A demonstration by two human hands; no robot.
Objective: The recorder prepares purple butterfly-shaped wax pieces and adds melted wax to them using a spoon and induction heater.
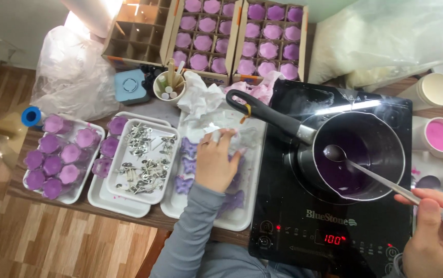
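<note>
Your left hand [216, 162] is bare, with a thin ring on one finger. Its arm wears a grey long sleeve [188, 231] of soft, ribbed knit that fits close and ends at the wrist in a snug cuff. Your right hand [435, 231] is bare too, the nails short and unpainted. At its wrist only a sliver of grey cuff shows.

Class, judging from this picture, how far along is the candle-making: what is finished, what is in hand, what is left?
Done: two boxes and a tray hold filled purple cups. In hand: the right hand holds a spoon over purple wax in the pot; the left hand rests on butterfly moulds. Left: one box looks empty, wicks lie unused.
</note>
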